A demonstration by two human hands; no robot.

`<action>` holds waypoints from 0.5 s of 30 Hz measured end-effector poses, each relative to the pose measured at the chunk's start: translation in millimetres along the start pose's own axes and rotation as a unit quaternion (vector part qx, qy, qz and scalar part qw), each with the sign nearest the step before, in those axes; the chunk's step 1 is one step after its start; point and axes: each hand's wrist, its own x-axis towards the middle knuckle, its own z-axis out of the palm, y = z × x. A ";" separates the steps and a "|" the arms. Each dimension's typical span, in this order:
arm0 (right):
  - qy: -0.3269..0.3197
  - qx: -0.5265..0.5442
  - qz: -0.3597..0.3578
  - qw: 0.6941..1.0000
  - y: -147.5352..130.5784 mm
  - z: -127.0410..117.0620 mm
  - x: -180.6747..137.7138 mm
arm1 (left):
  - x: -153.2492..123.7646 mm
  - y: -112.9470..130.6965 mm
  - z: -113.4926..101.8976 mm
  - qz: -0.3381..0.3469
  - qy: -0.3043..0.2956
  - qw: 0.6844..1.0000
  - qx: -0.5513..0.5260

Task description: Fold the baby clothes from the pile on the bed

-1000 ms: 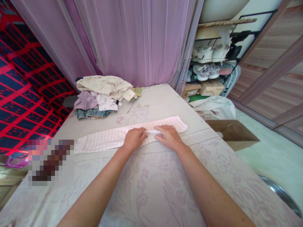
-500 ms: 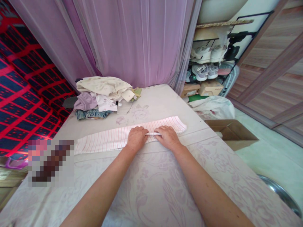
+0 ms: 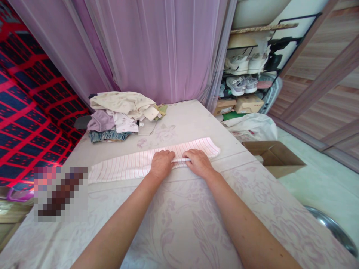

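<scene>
A long strip of folded pink-and-white striped cloth, perhaps a garment, lies across the bed or table top. My left hand is closed on its near edge, a little right of its middle. Close beside it, my right hand grips the same edge with curled fingers. Between the two hands a short stretch of the edge shows as a thin, slightly raised fold. Both hands hide parts of the cloth, and the fingertips are tucked out of sight.
A heap of clothes sits at the back left, before a purple curtain. On the right stand a shoe rack, an open cardboard box and a metal basin. A pixelated patch covers something at left.
</scene>
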 end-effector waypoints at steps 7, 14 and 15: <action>-0.008 0.040 -0.009 0.999 11.3 -1.0 -0.4 | -11.5 -0.1 4.8 0.036 0.021 0.999 0.028; -0.021 0.063 -0.025 0.997 25.5 -4.7 -1.3 | -27.5 -0.7 14.0 0.038 0.008 0.999 0.028; -0.024 0.063 -0.029 0.997 26.8 -5.0 -1.7 | -29.2 -0.4 14.7 0.037 0.006 0.999 0.019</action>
